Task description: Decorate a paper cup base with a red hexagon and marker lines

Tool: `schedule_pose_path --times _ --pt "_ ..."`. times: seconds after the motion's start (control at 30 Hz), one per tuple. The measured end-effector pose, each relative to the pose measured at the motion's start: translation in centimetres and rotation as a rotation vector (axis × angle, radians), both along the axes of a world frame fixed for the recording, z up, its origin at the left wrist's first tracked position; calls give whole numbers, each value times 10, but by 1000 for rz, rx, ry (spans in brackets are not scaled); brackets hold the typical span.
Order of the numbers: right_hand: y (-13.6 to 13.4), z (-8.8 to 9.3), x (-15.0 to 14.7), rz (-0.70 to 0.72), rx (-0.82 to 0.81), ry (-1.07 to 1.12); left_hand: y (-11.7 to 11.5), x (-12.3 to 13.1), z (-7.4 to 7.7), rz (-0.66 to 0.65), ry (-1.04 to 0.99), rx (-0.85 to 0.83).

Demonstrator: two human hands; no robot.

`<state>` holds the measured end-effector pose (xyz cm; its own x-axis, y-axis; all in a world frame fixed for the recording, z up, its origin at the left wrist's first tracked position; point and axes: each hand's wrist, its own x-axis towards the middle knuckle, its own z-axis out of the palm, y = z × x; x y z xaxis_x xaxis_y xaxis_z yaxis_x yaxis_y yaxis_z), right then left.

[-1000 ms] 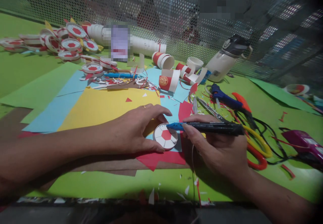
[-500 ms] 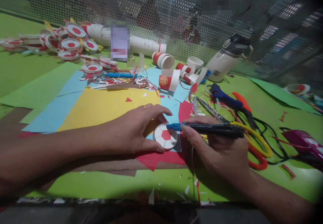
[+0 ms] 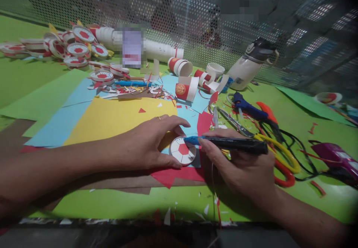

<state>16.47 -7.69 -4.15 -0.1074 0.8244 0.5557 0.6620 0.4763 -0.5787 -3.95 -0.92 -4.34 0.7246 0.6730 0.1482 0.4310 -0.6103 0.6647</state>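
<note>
A round white disc (image 3: pixel 176 156) with a red centre and dark radiating lines lies on blue and red paper. My left hand (image 3: pixel 156 141) holds its left side between thumb and fingers. In my right hand (image 3: pixel 237 162) is a black marker (image 3: pixel 237 144) with a blue front end, its tip touching the upper part of the disc, where small dots show. Under and beside my left hand is a yellow sheet (image 3: pixel 120 119). Scissors with yellow and orange handles (image 3: pixel 279 153) lie to the right, partly behind my right hand.
Similar finished-looking discs (image 3: pixel 78 49) are piled at the back left. Cut paper cups (image 3: pixel 187 88) and a bottle (image 3: pixel 246 67) stand or lie at the back. A blue glue gun (image 3: pixel 248 106), black cord and purple tool (image 3: pixel 335 160) are at the right.
The marker's rear end has tilted and shifted very slightly left with my right hand. My left hand and the disc stay in place.
</note>
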Motion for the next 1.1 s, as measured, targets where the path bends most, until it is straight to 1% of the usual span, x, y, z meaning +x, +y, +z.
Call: schedule_pose_path --times 0.1,0.37,0.47,0.53,0.6,0.67,0.73,0.8,0.9,0.97,1.1 --pt "-1 0 0 -6 -15 9 0 0 0 -6 -2 -12" --pt "0 1 1 19 14 24 -1 0 1 7 2 -19" --pt "1 1 -1 12 19 85 -1 0 0 6 -5 -9" --pt "-1 2 -3 -26 25 173 -1 0 0 9 -6 -13" --pt "-4 4 -5 -100 57 245 0 0 -1 10 -8 -14" --pt "-6 9 -6 -178 104 278 0 0 0 9 -5 -17" --pt "-8 12 -7 -206 125 284 2 -1 1 -7 5 -30" --pt "-7 14 -7 -198 80 303 3 -1 1 -20 12 -40" --pt "-5 13 -7 -147 -34 394 2 -1 1 -19 2 -28" --pt "-3 12 -6 -120 -70 441 1 -1 1 -12 -4 -23" --pt "-1 11 -1 -82 -111 395 0 0 2 -13 -9 -40"
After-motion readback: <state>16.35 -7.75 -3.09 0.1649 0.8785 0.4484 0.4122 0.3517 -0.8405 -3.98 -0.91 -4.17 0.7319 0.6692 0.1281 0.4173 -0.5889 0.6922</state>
